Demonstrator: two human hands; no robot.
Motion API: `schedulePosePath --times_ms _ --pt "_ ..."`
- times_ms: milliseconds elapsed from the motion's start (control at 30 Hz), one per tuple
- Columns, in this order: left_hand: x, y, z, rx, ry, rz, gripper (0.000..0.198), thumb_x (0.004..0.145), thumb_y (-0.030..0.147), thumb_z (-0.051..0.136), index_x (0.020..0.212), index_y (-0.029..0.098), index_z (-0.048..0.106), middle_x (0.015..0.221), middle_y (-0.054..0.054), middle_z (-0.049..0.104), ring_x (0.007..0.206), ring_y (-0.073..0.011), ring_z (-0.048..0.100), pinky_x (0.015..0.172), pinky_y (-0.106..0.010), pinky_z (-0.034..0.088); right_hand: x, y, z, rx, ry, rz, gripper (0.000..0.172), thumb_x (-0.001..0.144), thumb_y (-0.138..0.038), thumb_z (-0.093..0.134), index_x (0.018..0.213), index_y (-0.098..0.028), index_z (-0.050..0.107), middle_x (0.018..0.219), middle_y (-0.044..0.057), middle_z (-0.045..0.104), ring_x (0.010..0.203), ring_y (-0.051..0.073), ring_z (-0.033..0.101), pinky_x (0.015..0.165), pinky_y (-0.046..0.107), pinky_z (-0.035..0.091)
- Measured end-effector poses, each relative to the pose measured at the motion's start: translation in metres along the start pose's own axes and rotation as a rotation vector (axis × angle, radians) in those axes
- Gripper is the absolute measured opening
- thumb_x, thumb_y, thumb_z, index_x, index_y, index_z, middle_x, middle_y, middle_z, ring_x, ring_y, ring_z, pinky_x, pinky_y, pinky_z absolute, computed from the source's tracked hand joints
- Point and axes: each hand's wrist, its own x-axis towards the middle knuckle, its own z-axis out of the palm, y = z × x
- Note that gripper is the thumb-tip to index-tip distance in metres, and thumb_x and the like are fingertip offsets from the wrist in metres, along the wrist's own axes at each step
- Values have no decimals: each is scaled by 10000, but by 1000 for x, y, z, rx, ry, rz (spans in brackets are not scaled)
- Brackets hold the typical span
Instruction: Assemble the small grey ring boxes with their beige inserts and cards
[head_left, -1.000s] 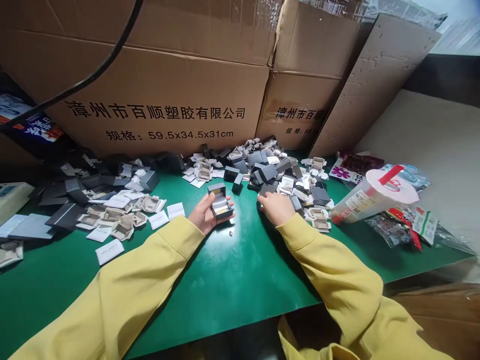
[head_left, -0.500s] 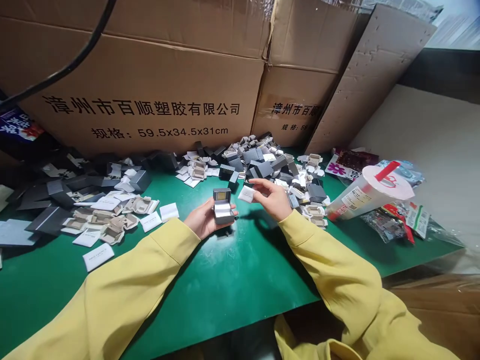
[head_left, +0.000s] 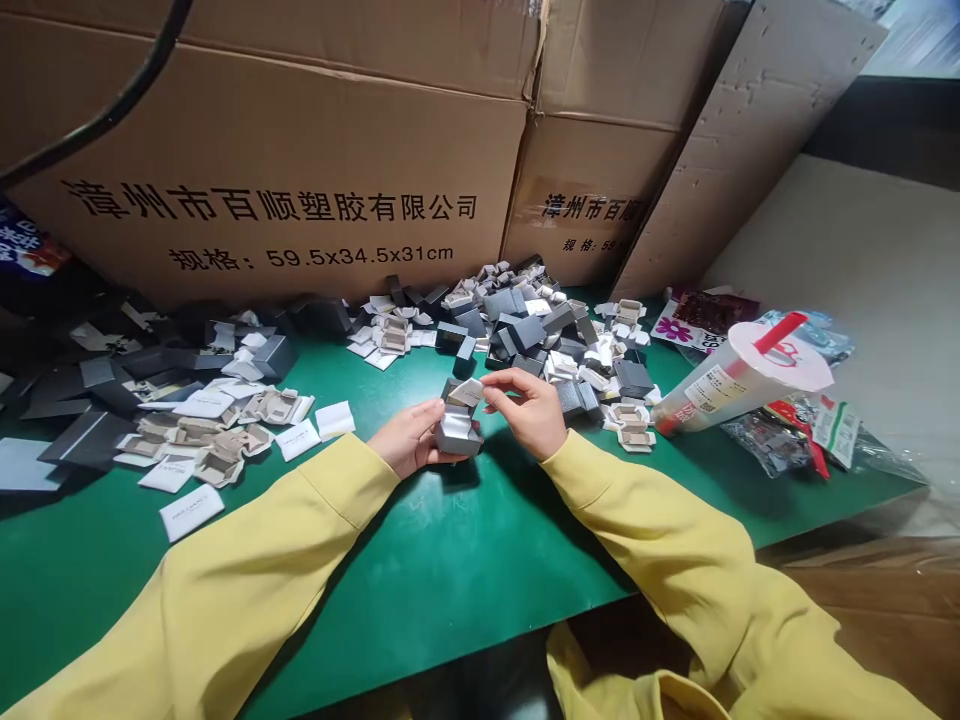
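Observation:
My left hand (head_left: 409, 438) is closed around a small dark grey jewellery box (head_left: 456, 436), held with its lid raised above the table. White lining shows inside the box. My right hand (head_left: 531, 408) pinches a small white printed pad (head_left: 468, 393) between thumb and fingers. The pad is tilted in front of the raised lid; whether it touches the lid I cannot tell. Beyond my hands lies a heap of dark boxes (head_left: 527, 333) mixed with white and cardboard inserts. On the left are more white pads (head_left: 192, 512) and folded inserts (head_left: 223, 455).
Large cardboard cartons (head_left: 300, 150) stand along the back of the green table (head_left: 420, 590). At the right, a tilted drink cup (head_left: 720, 385) with a red straw stands among snack packets (head_left: 780, 435). A black cable (head_left: 112, 110) hangs at upper left.
My right hand has brought the white pad left to the lid of the open box. My left hand has shifted slightly right and turned the box.

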Motion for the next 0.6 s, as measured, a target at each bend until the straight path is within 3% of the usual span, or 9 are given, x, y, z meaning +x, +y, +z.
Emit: schedulePosePath --times_ms 233,400,600 --pt "1 -5 0 -8 -2 20 376 777 359 594 1096 165 545 990 -128 647 875 -259 647 716 -428 549 -6 3 5 -236 -40 -213 126 768 -183 543 786 -182 667 790 29 643 699 119 593 560 214 522" --pt "1 -5 2 -3 17 23 389 750 358 628 1093 194 542 1016 -110 633 850 -240 644 713 -458 549 -5 7 5 -297 -64 -263 145 775 -157 525 797 -192 665 804 25 634 711 111 582 543 198 497" --pt "1 -6 2 30 26 26 428 729 343 650 1114 208 519 958 -88 631 813 -228 640 705 -474 547 -4 9 5 -416 -5 -357 121 772 -169 560 784 -193 679 779 31 549 670 101 529 500 196 439"
